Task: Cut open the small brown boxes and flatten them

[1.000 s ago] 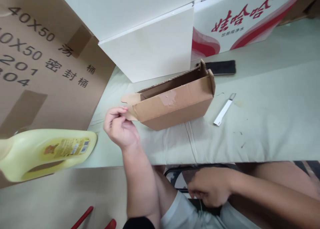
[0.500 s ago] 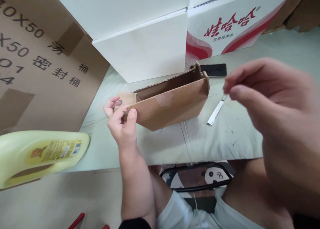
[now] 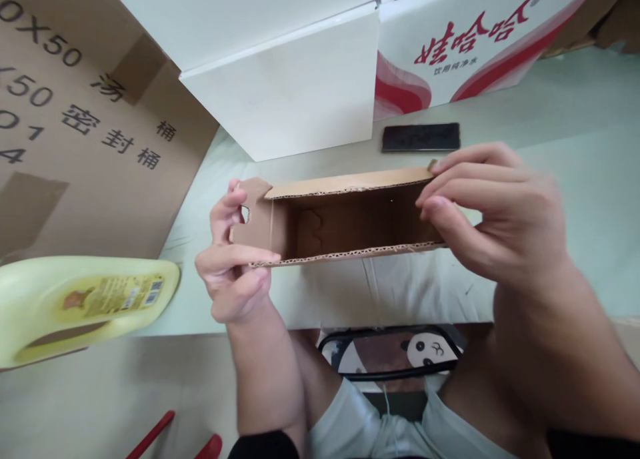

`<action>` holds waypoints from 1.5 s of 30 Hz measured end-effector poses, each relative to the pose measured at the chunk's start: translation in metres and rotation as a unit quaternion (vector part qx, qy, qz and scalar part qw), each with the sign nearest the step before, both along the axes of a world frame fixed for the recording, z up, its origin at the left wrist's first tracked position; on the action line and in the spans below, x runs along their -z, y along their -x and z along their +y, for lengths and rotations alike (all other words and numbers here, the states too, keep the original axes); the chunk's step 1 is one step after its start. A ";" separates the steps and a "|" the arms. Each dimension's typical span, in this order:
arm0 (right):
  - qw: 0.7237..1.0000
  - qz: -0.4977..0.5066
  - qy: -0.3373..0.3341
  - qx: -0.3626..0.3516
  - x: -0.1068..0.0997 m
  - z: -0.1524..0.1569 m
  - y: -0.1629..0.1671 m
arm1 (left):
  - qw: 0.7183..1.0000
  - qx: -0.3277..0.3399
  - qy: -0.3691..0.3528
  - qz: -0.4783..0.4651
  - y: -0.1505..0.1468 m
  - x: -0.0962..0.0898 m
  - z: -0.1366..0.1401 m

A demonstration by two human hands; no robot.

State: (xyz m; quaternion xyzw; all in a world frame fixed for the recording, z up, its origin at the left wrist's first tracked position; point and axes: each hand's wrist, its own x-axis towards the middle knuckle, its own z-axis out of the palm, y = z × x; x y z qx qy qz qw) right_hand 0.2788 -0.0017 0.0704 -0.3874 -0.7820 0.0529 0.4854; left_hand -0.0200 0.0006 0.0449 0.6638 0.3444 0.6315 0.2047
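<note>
A narrow brown cardboard box [image 3: 345, 182] is tilted so that its open top and dark inside face me. At its left end my left hand [image 3: 233, 262] is closed on the edge, near a flap [image 3: 253, 212] with a cut-out hole. My right hand [image 3: 500, 212] grips the right end, fingers and thumb pressed together over the corner and hiding it. Behind the right hand a small white patch [image 3: 473, 215] shows; I cannot make out whether it is the white-handled knife seen earlier.
Behind the box lies a black phone [image 3: 421, 137]. White cartons [image 3: 285, 92] and a red-and-white carton [image 3: 465, 59] stand at the back. A big brown carton [image 3: 90, 152] and a yellow-green bottle [image 3: 85, 305] occupy the left side of the pale cloth-covered surface [image 3: 590, 179].
My right hand has put down the white-handled knife and moved left onto the box's right end. The box has turned, its opening now towards me.
</note>
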 end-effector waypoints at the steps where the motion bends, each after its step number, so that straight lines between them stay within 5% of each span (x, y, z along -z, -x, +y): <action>1: 1.000 -0.010 0.008 -0.005 -0.003 -0.001 -0.002 | 1.000 0.011 -0.004 -0.008 0.001 0.000 0.000; 7: 0.995 -0.072 0.057 -0.025 -0.016 -0.011 -0.014 | 0.984 0.130 0.004 -0.119 0.009 0.009 0.005; 19: 0.924 -0.119 0.336 -0.138 -0.032 -0.023 -0.011 | 0.956 0.242 -0.004 -0.167 0.014 0.022 0.009; 25: 0.960 -0.037 0.267 0.070 -0.022 -0.015 -0.008 | 0.978 0.149 0.041 -0.138 0.009 0.015 0.004; 30: 0.967 0.005 0.191 0.165 -0.012 -0.009 0.003 | 0.980 0.177 0.035 -0.086 0.007 0.009 0.001; 37: 0.975 0.010 0.180 0.128 -0.010 -0.007 0.010 | 0.960 0.236 0.119 0.096 0.001 -0.002 -0.008; 41: 0.969 0.089 0.207 0.103 -0.009 -0.009 0.009 | 0.982 0.174 0.076 0.014 -0.004 0.006 -0.007; 45: 0.954 0.157 0.253 -0.032 -0.003 -0.012 0.004 | 0.996 0.083 -0.028 -0.002 -0.004 0.012 -0.004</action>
